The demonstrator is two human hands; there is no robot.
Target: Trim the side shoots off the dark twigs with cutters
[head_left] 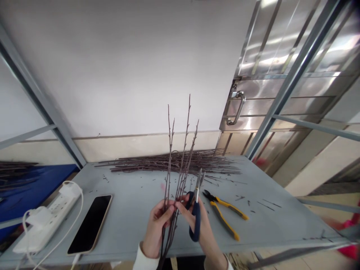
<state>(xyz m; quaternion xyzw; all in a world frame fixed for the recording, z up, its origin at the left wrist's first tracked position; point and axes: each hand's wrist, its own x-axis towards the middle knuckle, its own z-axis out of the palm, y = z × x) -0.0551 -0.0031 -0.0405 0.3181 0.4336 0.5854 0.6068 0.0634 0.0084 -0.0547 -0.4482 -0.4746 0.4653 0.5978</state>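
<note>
My left hand [156,227] is closed around a bunch of thin dark twigs [180,157], which it holds upright over the near edge of the grey table [129,210]. My right hand [199,228] grips blue-handled scissors [196,204] with their blades pointing up. The fingertips of that hand touch the twigs just right of my left thumb. The twig tips rise well above the table, and their lower ends run down past my wrist.
A heap of similar twigs [174,163] lies along the table's far edge. Yellow-handled pliers [225,213] rest right of my hands. A black phone [91,223] and a white power strip [46,217] lie at the left. Small cut bits are scattered on the table.
</note>
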